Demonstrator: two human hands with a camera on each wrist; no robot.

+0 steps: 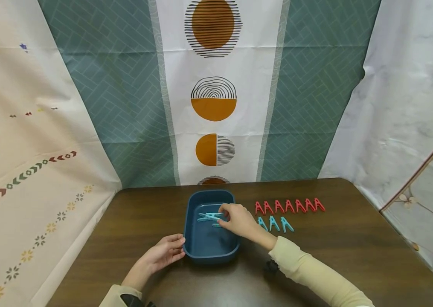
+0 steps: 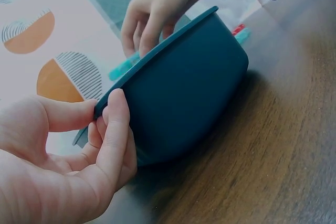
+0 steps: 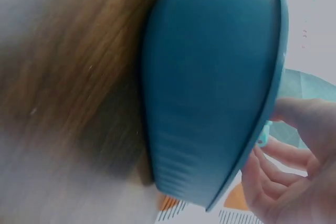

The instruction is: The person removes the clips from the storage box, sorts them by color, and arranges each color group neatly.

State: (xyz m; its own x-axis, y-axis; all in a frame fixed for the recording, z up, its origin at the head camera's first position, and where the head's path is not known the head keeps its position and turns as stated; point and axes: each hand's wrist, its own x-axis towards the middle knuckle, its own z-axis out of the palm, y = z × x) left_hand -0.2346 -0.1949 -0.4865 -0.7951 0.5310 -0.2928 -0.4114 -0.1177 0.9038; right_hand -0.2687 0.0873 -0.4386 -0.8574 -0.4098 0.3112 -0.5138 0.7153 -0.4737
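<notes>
Fingers of right hand (image 1: 239, 219) curl over blue tray (image 1: 191, 238), tips pinching teal clip (image 1: 218, 224) above tray floor. More teal clips (image 1: 208, 216) lie just left of fingertips inside tray, long axes running roughly left-right. Left hand (image 1: 164, 251) pinches tray's near-left rim, thumb on top, fingers below. Remaining teal clips (image 1: 274, 223) and red clips (image 1: 289, 206) sit in rows on table (image 1: 354, 256), right of tray; right hand nearer them.

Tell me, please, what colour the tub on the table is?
Dark blue tub; the head view shows it best.
</notes>
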